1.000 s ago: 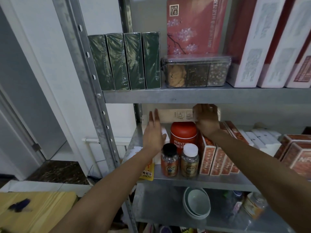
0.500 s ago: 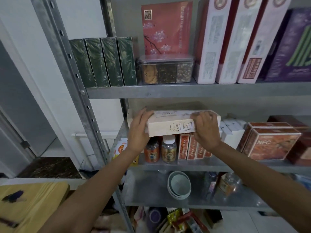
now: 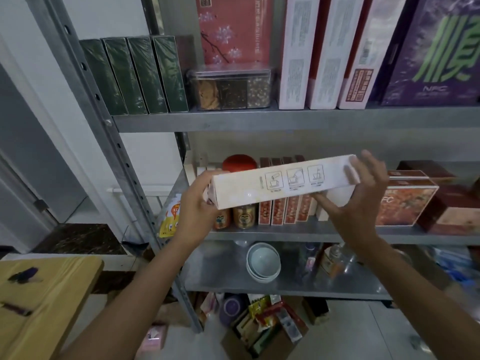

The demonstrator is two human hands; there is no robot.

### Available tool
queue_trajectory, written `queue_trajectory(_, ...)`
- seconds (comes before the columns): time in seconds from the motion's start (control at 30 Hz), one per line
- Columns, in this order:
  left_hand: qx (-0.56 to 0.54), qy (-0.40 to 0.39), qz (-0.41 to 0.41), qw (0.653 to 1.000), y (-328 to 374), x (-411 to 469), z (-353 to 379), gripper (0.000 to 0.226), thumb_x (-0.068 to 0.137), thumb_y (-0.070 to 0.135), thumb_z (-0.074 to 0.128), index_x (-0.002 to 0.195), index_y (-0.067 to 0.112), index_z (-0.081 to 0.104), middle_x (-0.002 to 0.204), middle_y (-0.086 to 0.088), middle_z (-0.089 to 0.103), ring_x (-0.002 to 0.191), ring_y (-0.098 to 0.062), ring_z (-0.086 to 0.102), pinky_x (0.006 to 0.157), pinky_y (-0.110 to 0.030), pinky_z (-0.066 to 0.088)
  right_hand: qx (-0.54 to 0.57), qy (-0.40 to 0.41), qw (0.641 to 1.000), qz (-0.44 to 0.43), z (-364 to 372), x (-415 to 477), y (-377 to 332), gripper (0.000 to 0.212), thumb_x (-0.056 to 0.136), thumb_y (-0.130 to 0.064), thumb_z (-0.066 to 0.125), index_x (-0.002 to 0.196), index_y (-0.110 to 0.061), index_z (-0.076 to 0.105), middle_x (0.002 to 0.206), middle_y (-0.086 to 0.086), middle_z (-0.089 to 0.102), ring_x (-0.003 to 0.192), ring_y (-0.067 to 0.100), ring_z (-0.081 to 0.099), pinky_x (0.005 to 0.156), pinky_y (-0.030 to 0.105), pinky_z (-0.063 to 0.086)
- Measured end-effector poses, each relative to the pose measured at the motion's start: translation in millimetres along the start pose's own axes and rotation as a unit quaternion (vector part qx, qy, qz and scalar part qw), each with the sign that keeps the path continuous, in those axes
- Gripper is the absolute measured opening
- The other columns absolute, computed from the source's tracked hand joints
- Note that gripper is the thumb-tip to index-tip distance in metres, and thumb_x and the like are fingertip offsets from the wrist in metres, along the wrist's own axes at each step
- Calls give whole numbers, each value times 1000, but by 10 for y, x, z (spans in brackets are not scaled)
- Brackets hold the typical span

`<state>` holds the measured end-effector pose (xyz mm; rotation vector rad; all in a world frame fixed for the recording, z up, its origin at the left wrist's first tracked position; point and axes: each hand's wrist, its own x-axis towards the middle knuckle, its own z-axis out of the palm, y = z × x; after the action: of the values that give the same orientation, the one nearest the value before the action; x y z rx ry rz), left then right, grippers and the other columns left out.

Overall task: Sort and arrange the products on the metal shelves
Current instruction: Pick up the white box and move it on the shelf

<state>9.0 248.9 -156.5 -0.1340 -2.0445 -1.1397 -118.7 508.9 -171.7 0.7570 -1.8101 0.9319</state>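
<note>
Head view is showing me the pale box (image 3: 283, 183) hanging in the air in front of the middle shelf (image 3: 337, 236), its right end tilting up. I'm seeing the left hand (image 3: 197, 203) gripping its left end, while the right hand (image 3: 358, 203) is supporting the right end with straight, spread fingers.

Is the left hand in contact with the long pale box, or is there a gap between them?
Touching. The head view shows the left hand gripping the left end of the long pale box, with no gap visible between them.
</note>
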Motion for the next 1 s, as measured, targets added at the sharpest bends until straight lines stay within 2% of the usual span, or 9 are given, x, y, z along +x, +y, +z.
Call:
queue_trajectory(0.13,-135,24,-150,979,219,-127,-47,45,68,27,85,105,34,60,104,18,71,98,-6,67,74,-24,58,216,-107,928,285,-212,-2,-2,77,83,-30,74,145,-18,29,146,-1,38,133,1,38,103,16,40)
queue_trajectory(0.27,-259,41,-251,932,307,-197,-77,36,73,30,80,104,20,65,99,-3,75,89,-23,73,65,-34,60,309,-267,802,437,-265,-107,-53,58,75,-49,57,127,-27,46,111,-8,65,101,4,67,67,19,56)
queue_trajectory(0.33,-287,41,-294,911,329,-235,-78,33,72,36,72,101,21,68,98,-8,75,86,-25,74,62,-35,60,373,-298,724,498,-271,-176,-85,66,66,-64,66,117,-24,54,108,6,73,96,22,71,68,33,59)
queue_trajectory(0.4,-276,41,-318,906,317,-258,-75,21,74,40,68,90,27,71,91,-6,76,80,-23,74,57,-32,59,440,-297,667,523,-280,-251,-110,83,53,-59,86,120,-19,56,111,13,72,97,31,71,69,41,60)
queue_trajectory(0.53,-229,6,-366,902,286,-270,-32,48,76,55,58,107,19,66,91,0,77,80,-19,74,56,-29,58,473,-254,644,545,-277,-340,-207,76,50,-41,90,116,-15,62,104,16,74,91,35,72,63,42,59)
queue_trajectory(0.63,-196,-35,-373,906,267,-308,28,53,77,68,47,117,35,60,97,13,75,85,-7,72,59,-25,57,467,-206,637,578,-279,-414,-262,49,70,-29,74,114,-12,63,101,16,74,87,33,73,60,39,59)
queue_trajectory(0.77,-192,-78,-406,890,246,-320,24,73,76,72,47,141,41,42,125,8,65,111,-15,64,88,-43,55,464,-187,618,606,-319,-517,-311,43,72,-29,71,111,-12,66,103,17,74,88,35,73,60,41,59)
queue_trajectory(0.83,-220,-100,-415,877,232,-328,-11,71,80,64,52,144,35,40,128,0,65,114,-23,63,94,-52,52,471,-185,612,608,-353,-537,-302,41,66,-31,76,104,-15,73,105,19,73,91,37,72,62,42,59)
queue_trajectory(1.0,-231,-144,-419,866,141,-444,-12,62,83,56,53,137,26,47,123,-4,67,108,-22,67,91,-48,54,484,-181,568,641,-453,-545,-242,26,78,-31,67,96,-16,79,110,20,71,94,37,71,64,44,59)
